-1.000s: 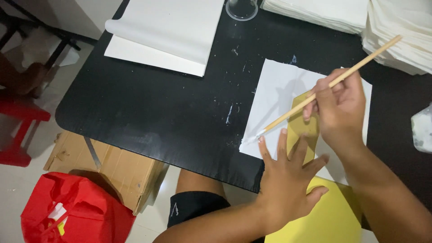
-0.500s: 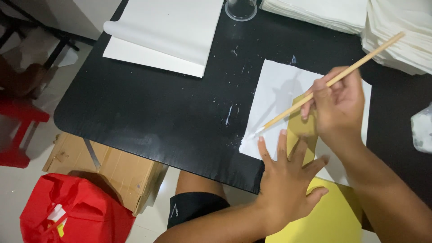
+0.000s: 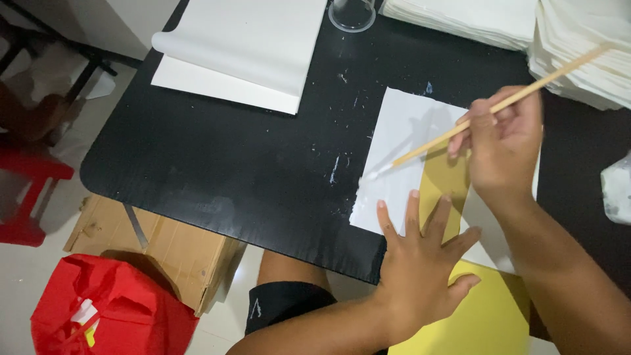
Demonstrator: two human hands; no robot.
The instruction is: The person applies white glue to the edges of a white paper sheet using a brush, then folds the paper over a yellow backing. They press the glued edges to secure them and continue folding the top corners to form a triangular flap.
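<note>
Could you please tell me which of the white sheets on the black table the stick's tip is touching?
It is the single white sheet at the near edge, partly under the yellow paper and held flat by the left hand. The right hand holds the stick. The large sheets lie farther away.

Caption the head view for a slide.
Left hand flat on yellow paper while the right hand touches a thin wooden stick to a white sheet on a black table.

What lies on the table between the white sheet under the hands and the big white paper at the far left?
In the head view, only bare black table with whitish smears separates the white sheet from the big white paper.
</note>
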